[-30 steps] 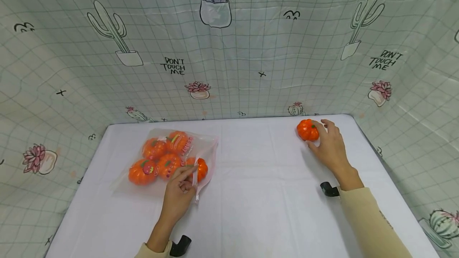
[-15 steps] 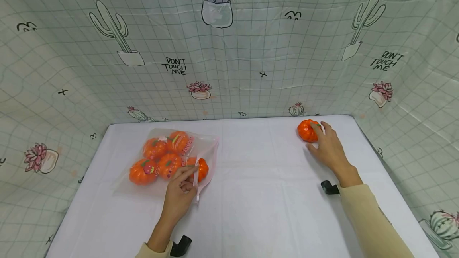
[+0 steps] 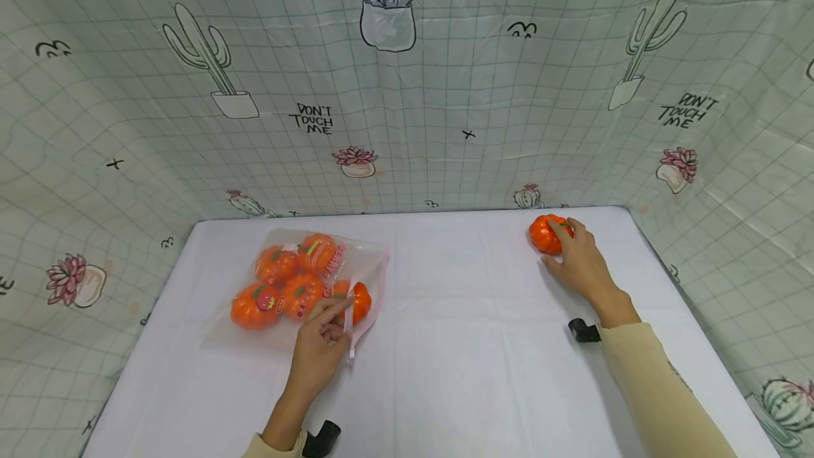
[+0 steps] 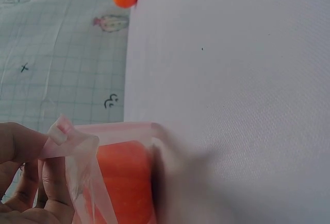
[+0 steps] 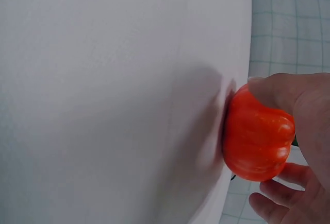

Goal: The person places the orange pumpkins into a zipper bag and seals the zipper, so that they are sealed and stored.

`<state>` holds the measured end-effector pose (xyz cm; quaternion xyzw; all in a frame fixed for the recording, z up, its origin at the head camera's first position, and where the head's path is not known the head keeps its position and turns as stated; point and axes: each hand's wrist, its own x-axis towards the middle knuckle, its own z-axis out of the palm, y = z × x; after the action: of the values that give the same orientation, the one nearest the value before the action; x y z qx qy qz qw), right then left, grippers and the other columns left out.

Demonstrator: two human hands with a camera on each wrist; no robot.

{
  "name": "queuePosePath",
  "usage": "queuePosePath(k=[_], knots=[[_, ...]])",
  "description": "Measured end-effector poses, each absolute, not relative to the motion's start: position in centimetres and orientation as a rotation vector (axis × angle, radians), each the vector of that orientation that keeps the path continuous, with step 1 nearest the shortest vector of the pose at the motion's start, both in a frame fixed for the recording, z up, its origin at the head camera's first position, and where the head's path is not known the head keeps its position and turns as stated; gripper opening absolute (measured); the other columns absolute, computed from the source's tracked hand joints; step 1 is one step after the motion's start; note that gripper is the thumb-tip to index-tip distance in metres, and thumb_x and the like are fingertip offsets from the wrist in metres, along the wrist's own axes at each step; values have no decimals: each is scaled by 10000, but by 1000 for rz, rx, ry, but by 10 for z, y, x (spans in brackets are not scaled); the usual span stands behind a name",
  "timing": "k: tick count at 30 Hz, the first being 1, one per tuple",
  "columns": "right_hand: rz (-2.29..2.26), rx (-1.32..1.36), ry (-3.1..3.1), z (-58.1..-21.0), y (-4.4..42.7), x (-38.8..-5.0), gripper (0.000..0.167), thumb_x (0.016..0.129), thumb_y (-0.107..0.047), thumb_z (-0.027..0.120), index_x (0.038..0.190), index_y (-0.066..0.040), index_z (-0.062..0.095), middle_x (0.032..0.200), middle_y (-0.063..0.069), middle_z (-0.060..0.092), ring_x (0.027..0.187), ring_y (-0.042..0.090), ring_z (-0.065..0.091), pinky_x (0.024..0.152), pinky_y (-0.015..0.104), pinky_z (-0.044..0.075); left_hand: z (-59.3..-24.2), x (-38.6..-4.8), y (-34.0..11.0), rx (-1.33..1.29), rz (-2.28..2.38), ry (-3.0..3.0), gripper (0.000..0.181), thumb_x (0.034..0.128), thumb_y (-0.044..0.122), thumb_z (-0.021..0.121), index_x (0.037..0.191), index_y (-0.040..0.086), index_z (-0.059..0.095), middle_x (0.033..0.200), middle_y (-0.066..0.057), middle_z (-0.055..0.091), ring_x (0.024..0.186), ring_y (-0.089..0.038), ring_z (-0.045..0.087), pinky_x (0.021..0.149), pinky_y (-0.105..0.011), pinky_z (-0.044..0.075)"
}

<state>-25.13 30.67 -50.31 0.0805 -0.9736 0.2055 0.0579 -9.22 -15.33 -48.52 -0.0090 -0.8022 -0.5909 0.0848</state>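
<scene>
On the left of the table in the head view lies a frosted zip bag (image 3: 280, 339) with pink print, holding several small orange pumpkins (image 3: 253, 307). My left hand (image 3: 320, 345) pinches the bag's zip edge near its slider (image 4: 59, 136), lifting the mouth a little; one pumpkin (image 4: 126, 183) lies just inside that mouth. At the far right of the table, my right hand (image 3: 581, 263) grips a loose small pumpkin (image 3: 544, 235) with a green stem. The thumb lies on one side of this pumpkin (image 5: 258, 136) and the fingers reach round the other; it appears to rest on the table.
The white table (image 3: 445, 345) ends at a hanging grid-patterned cloth (image 3: 420, 90) printed with cacti, which rises behind and at both sides. A black wrist mount (image 3: 584, 331) shows by the right sleeve, another black mount (image 3: 322, 439) by the left.
My right hand's fingers have come further over the loose pumpkin and drawn in around it. The left hand and the bag hold still. The head view has shifted slightly.
</scene>
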Motion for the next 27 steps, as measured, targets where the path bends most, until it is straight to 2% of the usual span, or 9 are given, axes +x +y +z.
queuePosePath(k=[6, 12, 21, 27], knots=[[687, 256, -2922, -506, 308, -255, 691, 937, -93, 744, 1532, 34, 416, 1570, 431, 251, 1347, 665, 354, 1047, 801, 378, -486, -92, -154, -45, -1761, -2387, 530, 851, -237, 641, 1342, -46, 695, 1265, -139, 629, 958, -204, 540, 749, -126, 513], [689, 296, -2860, -508, 306, -258, 633, 957, -48, 732, 1502, 49, 424, 1504, 451, 315, 1232, 684, 451, 1059, 784, 384, -486, -92, -153, -38, -1757, -2396, 530, 855, -228, 653, 1347, -35, 696, 1280, -136, 629, 967, -209, 540, 760, -126, 518], [714, 303, -2858, -507, 303, -264, 656, 959, -84, 755, 1510, 28, 419, 1510, 452, 296, 1251, 678, 432, 1067, 785, 375, -485, -92, -153, -40, -1755, -2405, 533, 853, -233, 646, 1347, -38, 695, 1297, -141, 626, 968, -220, 541, 762, -133, 521], [719, 315, -2855, -508, 300, -269, 668, 955, -106, 766, 1511, 13, 416, 1480, 450, 314, 1200, 674, 462, 1045, 782, 396, -484, -92, -153, -38, -1751, -2411, 524, 860, -226, 651, 1347, -39, 694, 1301, -142, 625, 970, -217, 544, 768, -135, 523]])
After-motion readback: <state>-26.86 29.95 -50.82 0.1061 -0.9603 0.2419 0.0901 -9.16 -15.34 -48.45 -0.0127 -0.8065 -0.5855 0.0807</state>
